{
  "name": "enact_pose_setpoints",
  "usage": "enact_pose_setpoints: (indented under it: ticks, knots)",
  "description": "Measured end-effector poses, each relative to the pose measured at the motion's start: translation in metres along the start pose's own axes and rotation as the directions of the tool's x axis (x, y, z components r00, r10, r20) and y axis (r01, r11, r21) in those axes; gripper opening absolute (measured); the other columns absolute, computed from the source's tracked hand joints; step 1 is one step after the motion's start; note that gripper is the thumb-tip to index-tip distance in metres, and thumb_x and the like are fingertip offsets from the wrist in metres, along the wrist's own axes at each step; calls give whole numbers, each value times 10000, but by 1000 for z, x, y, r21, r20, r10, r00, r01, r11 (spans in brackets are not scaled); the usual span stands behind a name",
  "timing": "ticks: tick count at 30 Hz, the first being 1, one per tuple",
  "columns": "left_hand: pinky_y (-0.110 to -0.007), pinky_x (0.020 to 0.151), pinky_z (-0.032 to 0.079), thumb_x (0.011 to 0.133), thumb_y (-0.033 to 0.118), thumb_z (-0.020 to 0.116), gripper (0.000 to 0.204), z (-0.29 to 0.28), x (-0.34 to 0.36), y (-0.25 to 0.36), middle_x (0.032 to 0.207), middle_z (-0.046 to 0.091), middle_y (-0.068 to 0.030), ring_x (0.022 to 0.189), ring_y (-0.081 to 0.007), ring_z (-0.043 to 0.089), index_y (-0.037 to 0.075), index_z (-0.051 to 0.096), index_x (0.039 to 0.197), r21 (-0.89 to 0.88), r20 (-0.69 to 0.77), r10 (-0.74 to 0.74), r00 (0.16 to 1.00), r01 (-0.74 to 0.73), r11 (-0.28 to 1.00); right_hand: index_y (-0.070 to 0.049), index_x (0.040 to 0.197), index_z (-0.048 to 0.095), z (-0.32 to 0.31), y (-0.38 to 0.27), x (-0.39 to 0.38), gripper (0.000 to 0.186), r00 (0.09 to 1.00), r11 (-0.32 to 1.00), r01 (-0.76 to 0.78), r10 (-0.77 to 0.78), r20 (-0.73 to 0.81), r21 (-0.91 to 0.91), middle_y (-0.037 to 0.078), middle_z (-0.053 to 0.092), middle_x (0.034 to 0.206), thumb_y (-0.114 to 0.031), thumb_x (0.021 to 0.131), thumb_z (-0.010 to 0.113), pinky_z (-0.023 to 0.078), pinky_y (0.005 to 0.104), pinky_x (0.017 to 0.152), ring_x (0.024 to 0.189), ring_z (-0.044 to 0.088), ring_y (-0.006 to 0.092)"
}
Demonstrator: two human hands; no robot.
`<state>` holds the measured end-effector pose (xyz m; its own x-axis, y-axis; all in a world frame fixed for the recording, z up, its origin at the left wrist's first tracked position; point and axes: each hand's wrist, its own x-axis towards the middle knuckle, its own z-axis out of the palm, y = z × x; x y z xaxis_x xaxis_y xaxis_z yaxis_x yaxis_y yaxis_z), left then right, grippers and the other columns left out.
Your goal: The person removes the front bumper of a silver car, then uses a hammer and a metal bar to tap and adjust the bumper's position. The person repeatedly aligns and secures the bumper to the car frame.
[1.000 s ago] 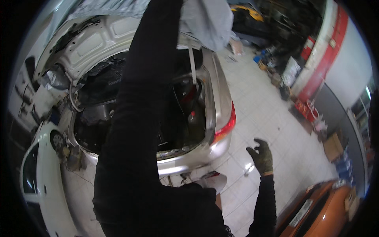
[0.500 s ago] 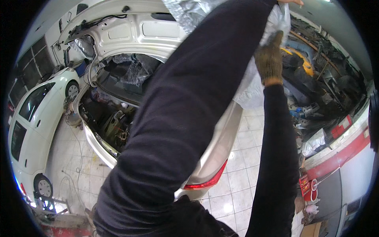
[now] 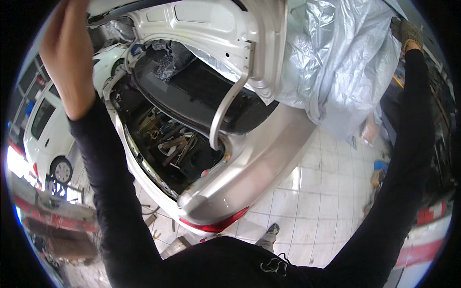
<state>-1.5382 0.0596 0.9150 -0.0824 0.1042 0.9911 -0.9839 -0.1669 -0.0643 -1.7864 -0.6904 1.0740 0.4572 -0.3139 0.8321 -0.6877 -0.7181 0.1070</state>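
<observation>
My bare left hand (image 3: 69, 57) is raised at the far left, beside the edge of the lifted trunk lid (image 3: 192, 14). Its fingertips run out of the picture and are smeared, so their hold cannot be told. At the upper right, my right hand (image 3: 411, 37) wears a brownish knit glove and is closed at the edge of a silvery plastic sheet (image 3: 345, 57). Crumpled, the sheet hangs from beside the lid down over the right rear of the beige car (image 3: 259, 163). Tools and loose pieces (image 3: 175, 144) lie in the open trunk.
A curved lid hinge arm (image 3: 229, 108) rises from the trunk's right corner. A white car (image 3: 45, 125) stands at the left. Light tiles (image 3: 302, 211) cover the floor. Dark parts are piled at the far right, and a red-and-white item (image 3: 430, 212) sits below them.
My left arm, which crossed the view toward the upper right, has swung to the far left. My right hand has moved further right, and the sheet now shows widely spread beside the lid.
</observation>
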Motion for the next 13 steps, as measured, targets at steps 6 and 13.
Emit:
enact_pose_setpoints:
  ticks: [6, 13]
  knots:
    - [-335, 971, 505, 958, 20, 657, 255, 72, -146, 179, 1170, 748, -123, 1084, -207, 682, -24, 728, 1199, 204, 362, -465, 808, 418, 885, -78, 1117, 786, 142, 22, -43, 468, 965, 923, 226, -168, 204, -312, 220, 748, 1153, -480, 941, 623, 573, 492, 948, 1084, 725, 403]
    - [-355, 991, 540, 901, 44, 726, 592, 167, -185, 251, 1346, 609, -154, 1163, -241, 659, 20, 579, 1474, 313, 523, -679, 515, 625, 715, -102, 1271, 738, 286, 39, -27, 362, 816, 939, 336, -253, 520, -70, 165, 748, 1243, -288, 971, 657, 567, 424, 1033, 1157, 729, 275]
